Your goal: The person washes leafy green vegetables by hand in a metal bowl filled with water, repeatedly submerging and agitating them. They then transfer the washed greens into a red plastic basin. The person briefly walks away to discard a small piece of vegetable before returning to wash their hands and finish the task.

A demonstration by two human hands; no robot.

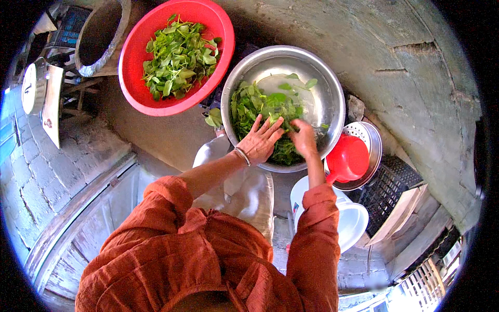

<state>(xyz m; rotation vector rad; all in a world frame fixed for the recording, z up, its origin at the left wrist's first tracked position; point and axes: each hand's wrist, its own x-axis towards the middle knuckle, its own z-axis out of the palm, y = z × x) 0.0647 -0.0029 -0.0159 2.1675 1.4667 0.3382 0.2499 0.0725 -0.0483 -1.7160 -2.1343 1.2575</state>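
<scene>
A wide steel basin point(333, 104) holds water and a heap of leafy greens point(247, 106) gathered along its left and near side; a few loose leaves float to the right. My left hand point(261, 141) lies over the near edge of the heap, its fingers stretched out and slightly apart, a bracelet at the wrist. Close to its right, my right hand point(303, 139) dips into the greens with bent fingers that close on some stems; the leaves partly hide its fingertips. Some leaves by the hands are blurred.
More leafy greens fill a red plastic basin point(130, 78) at the far left. Right of the steel basin, a red ladle-like scoop point(349, 158) rests in a colander point(371, 140). A white bucket point(353, 223) and a black crate point(387, 195) stand nearby. A concrete wall point(405, 93) rises behind.
</scene>
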